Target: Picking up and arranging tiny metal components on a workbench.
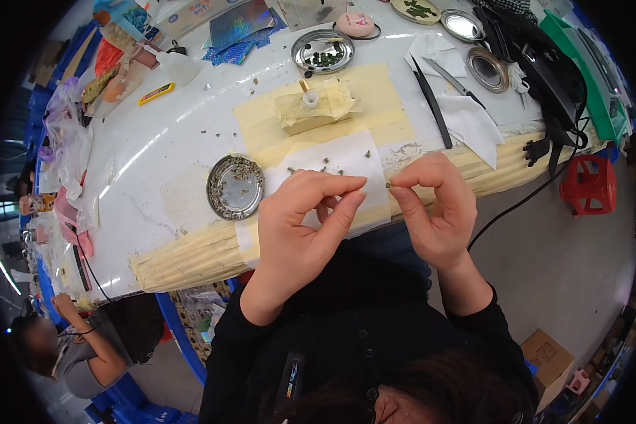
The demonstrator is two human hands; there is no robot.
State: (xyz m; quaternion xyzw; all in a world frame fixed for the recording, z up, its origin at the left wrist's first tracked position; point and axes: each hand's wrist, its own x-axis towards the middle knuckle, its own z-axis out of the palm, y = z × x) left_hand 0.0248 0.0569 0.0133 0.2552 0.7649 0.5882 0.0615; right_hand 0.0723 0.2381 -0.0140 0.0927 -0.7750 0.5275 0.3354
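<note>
My left hand (300, 230) is at the table's front edge over a white paper sheet (374, 201). Its thumb and index fingertips are drawn together; anything between them is too small to make out. Just to the right, my right hand (442, 212) pinches a tiny brass-coloured metal part (389, 185) between thumb and index finger, apart from the left fingertips. Beyond my hands, several similar tiny parts, such as one metal part (367, 154), lie scattered on the sheet. Left of my left hand stands a round metal dish (261, 185) with many small metal parts.
A tape-wrapped block (311, 126) bears a small white cup (311, 100). Behind it sits a dish (294, 53) of dark green pieces. Black tweezers (432, 102) lie on the right near white wipes (477, 131). A red stool (590, 185) stands right; another person (95, 357) sits left.
</note>
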